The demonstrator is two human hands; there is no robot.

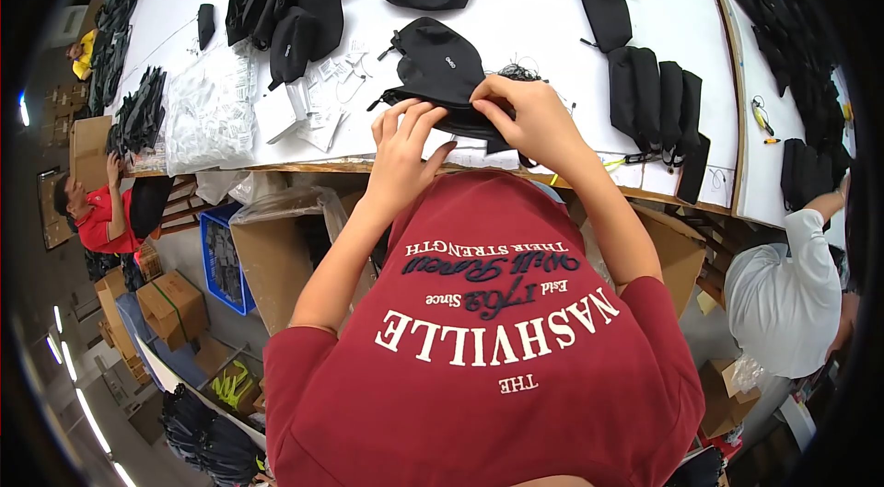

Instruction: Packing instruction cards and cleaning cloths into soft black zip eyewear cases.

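Note:
Black zip pouches (440, 59) lie stacked at the near edge of the white table, in front of me. My left hand (405, 151) has its fingers curled over the near left rim of the top pouch, thumb below. At the near right corner, my right hand (534, 121) pinches the same rim between thumb and fingers. What lies inside the pouch is hidden. A zip puller loop sticks out at its left side. White paper cards (287, 114) are left of my left hand, and thin black cords (518, 72) lie beyond my right hand.
Piled black pouches (299, 27) and a heap of clear plastic bags (212, 105) stand on the left. A row of black pouches (649, 100) is on the right. A blue crate (221, 257) and cartons stand below. Other people work at both sides.

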